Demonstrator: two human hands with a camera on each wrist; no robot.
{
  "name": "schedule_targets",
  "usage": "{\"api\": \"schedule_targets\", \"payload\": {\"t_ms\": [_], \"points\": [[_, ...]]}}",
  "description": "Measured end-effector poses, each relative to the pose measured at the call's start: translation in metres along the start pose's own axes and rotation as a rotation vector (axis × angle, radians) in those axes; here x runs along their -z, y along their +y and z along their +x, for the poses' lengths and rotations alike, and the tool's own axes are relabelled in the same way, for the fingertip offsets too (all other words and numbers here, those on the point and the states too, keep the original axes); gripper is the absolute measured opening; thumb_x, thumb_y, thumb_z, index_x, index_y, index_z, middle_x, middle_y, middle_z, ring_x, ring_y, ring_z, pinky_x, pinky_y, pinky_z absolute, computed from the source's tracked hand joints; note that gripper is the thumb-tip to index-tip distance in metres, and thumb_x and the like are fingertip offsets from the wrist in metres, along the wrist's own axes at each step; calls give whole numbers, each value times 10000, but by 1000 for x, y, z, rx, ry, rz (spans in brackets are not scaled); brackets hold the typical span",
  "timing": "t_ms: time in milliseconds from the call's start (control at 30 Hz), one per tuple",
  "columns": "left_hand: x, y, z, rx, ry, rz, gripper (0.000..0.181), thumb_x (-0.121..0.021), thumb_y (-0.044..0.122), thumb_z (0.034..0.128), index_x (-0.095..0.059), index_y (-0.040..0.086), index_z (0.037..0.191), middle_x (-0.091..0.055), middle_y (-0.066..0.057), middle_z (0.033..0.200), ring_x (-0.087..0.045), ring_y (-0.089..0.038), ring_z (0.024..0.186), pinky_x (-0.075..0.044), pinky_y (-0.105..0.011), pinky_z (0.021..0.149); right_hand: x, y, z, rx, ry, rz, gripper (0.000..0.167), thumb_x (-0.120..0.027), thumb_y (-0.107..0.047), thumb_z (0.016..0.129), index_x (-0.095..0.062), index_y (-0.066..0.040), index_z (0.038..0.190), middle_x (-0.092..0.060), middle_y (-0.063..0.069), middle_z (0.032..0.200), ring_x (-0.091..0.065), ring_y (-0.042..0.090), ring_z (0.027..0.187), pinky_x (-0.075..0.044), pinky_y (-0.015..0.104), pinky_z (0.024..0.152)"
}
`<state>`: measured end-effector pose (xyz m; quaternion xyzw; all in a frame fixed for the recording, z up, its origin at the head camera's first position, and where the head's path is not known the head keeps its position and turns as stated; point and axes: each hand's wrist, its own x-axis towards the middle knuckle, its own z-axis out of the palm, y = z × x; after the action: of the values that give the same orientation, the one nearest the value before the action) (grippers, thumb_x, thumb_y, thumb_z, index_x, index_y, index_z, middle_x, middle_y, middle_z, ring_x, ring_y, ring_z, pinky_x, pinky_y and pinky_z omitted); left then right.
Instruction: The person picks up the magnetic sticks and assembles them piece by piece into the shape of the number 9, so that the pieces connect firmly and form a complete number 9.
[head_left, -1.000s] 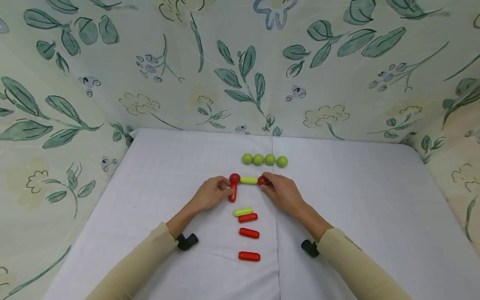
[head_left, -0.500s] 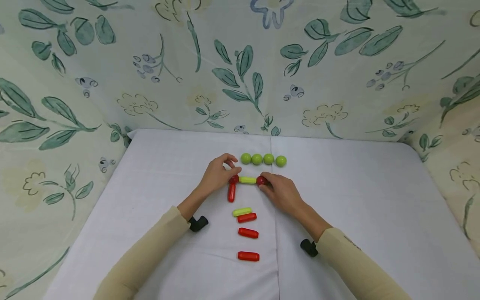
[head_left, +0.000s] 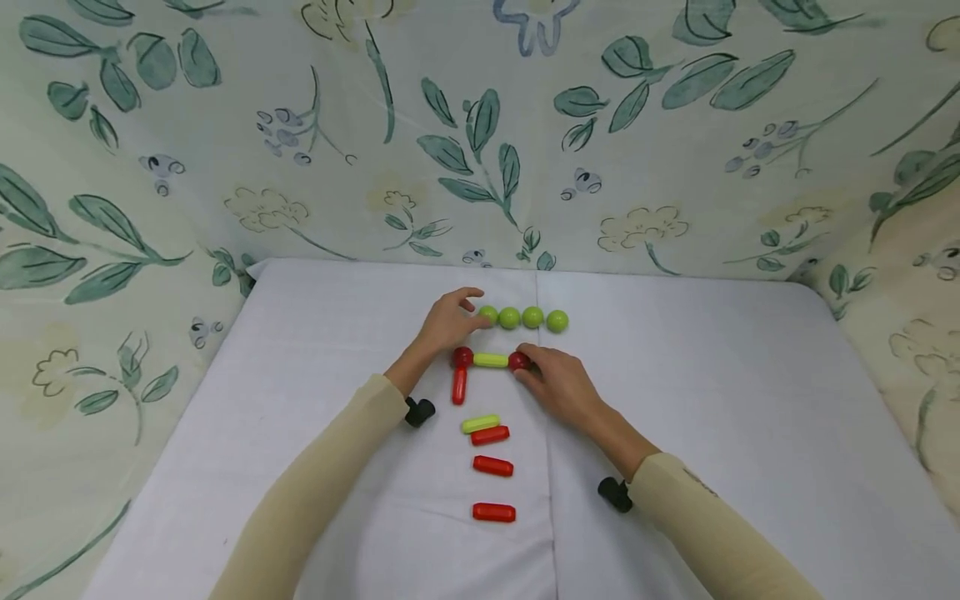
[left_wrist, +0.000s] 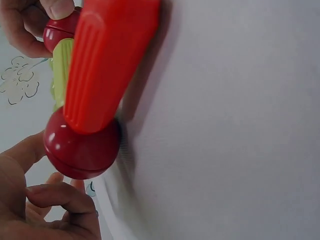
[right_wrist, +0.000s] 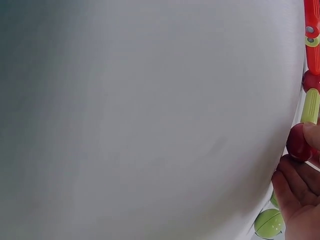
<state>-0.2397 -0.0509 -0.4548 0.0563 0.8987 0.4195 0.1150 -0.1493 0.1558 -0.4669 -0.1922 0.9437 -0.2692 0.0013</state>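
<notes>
My left hand (head_left: 447,322) is at the left end of the row, thumb and fingers spread around the leftmost green ball (head_left: 488,315); no grip shows. In the left wrist view its fingers (left_wrist: 62,197) are bent loosely beside a red ball (left_wrist: 82,145), apart from it. My right hand (head_left: 561,385) pinches the right-hand red ball (head_left: 517,360), also seen in the right wrist view (right_wrist: 298,142). A yellow-green stick (head_left: 491,360) joins that ball to the left red ball (head_left: 462,357), from which a red stick (head_left: 459,387) points towards me.
Three more green balls (head_left: 532,317) continue the row behind the joined pieces. Nearer me lie a loose yellow-green stick (head_left: 480,423) against a red stick (head_left: 491,435), then two more red sticks (head_left: 492,466). A white cloth (head_left: 712,400) covers the table, with a patterned curtain (head_left: 337,183) behind.
My left hand has left the red stick, passed over the left red ball and moved back to the leftmost green ball. My right hand keeps its pinch on the right-hand red ball.
</notes>
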Motion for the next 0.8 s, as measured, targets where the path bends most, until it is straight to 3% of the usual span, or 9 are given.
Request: {"api": "schedule_targets", "payload": {"t_ms": [233,467,800], "points": [[-2,-2,6,-24,-57,62,467,-733,275,901,-601,155,1333,-586,-100,1116,-532,-245,970,-460,-370,811,-1,-1,0,-2,-11,-5,312,-717,-202,923,-637,-108,1210,-674,32,1004,-587,181,863,-514,377,778],[-8,0,9,-30,-34,114,408,-735,264,899,-638,142,1276,-582,-107,1150,-532,-250,1018,-462,-392,847,0,0,0,-2,-2,-7,317,-709,-203,930,-633,-104,1222,-682,44,1038,-603,184,895,-514,390,805],[-9,3,6,5,-34,89,409,-732,249,904,-602,133,1275,-612,-102,1194,-551,-269,1057,-456,-415,907,1,-1,-1,2,3,-12,311,-716,-192,924,-633,-109,1212,-683,36,1023,-602,180,880,-517,381,794]]}}
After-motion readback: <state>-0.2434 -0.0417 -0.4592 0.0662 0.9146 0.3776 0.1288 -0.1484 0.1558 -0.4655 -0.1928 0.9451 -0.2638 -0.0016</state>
